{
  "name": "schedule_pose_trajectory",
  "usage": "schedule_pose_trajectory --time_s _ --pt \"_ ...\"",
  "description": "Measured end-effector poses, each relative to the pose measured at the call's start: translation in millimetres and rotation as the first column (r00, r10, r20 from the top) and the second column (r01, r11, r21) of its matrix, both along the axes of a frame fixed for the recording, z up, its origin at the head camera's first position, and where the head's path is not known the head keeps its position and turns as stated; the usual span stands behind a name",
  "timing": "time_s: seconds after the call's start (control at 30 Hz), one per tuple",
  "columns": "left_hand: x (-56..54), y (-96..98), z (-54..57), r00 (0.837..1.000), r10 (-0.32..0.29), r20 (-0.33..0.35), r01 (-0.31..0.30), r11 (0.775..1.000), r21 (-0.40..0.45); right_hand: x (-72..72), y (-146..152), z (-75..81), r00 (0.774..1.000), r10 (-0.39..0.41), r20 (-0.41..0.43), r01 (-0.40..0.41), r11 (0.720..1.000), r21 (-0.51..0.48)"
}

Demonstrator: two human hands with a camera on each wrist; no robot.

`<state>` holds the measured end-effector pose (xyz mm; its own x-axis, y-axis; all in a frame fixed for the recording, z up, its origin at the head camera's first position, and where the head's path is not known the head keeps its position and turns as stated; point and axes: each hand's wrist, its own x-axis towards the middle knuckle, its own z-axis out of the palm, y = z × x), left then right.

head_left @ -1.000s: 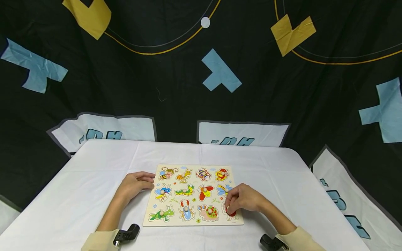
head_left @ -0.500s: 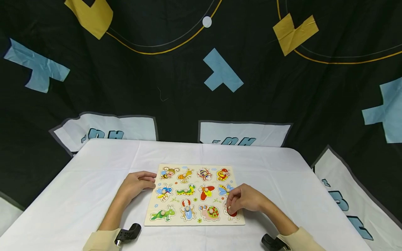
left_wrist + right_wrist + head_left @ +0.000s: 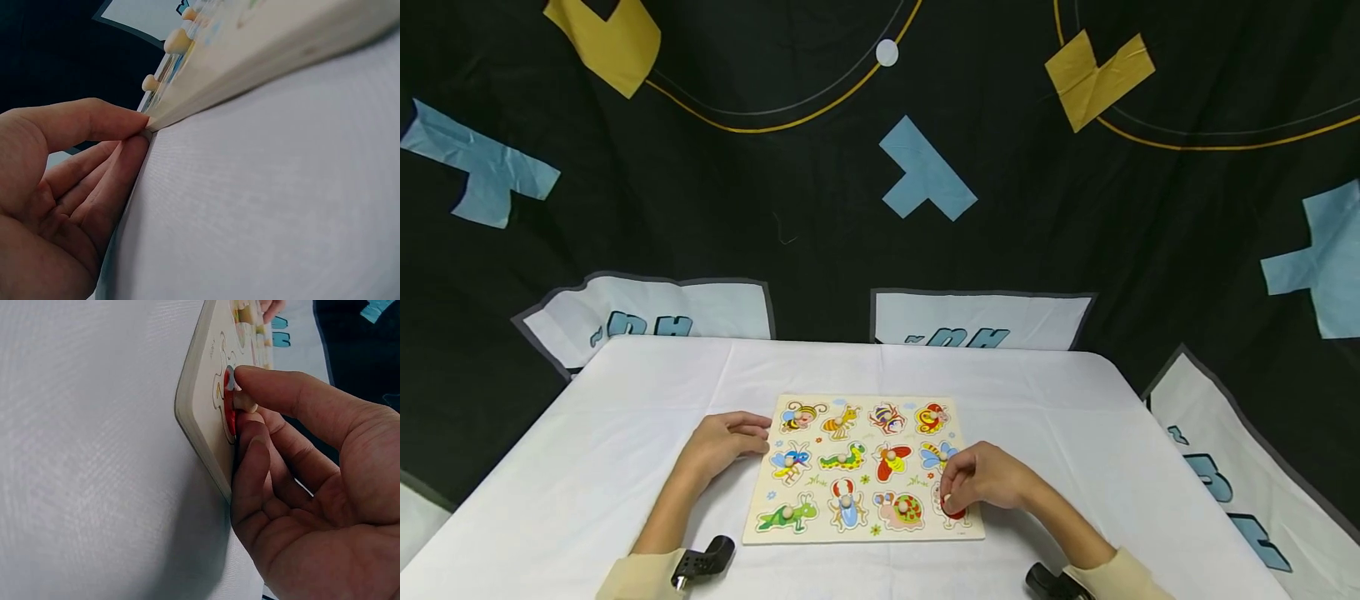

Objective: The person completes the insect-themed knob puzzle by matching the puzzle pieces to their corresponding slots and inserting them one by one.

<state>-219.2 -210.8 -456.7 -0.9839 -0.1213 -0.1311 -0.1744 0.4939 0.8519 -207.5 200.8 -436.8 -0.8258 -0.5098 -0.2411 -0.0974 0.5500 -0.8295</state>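
A wooden peg puzzle board [image 3: 822, 533] with several insect pieces lies on the white table. My left hand [image 3: 718, 446] is at the board's left edge in the head view. Its fingertips touch the edge in the left wrist view, the fingers mostly extended. At the front right corner, my right hand [image 3: 988, 477] pinches the wooden knob [image 3: 247, 403] of a red puzzle piece [image 3: 229, 403] between thumb and fingers. That piece sits at its outlined slot; whether it is fully flat there I cannot tell. The hand covers part of it in the head view.
The other pieces, such as the green grasshopper [image 3: 797, 513], the snail [image 3: 906, 510] and the spider [image 3: 887, 418], sit in the board. White cloth covers the table [image 3: 1037, 400]. Behind it hangs a black backdrop [image 3: 760, 208] with blue and gold shapes.
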Motion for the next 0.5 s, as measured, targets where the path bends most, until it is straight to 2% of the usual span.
schedule_pose_trajectory --time_s 0.3,0.4,0.5 --pt "0.3 -5.4 5.3 0.999 -0.049 0.003 0.049 0.999 0.013 0.4 -2.2 5.2 0.999 0.017 -0.035 -0.016 1.0 0.021" --pt "0.0 -7.7 6.4 0.997 -0.073 0.018 0.072 0.997 0.009 0.8 -1.3 5.8 0.996 -0.017 -0.083 0.021 0.999 0.038" --pt "-1.2 -10.7 6.5 0.997 -0.073 0.039 0.073 0.997 -0.006 1.1 0.3 7.9 0.983 -0.089 -0.163 0.102 0.992 0.071"
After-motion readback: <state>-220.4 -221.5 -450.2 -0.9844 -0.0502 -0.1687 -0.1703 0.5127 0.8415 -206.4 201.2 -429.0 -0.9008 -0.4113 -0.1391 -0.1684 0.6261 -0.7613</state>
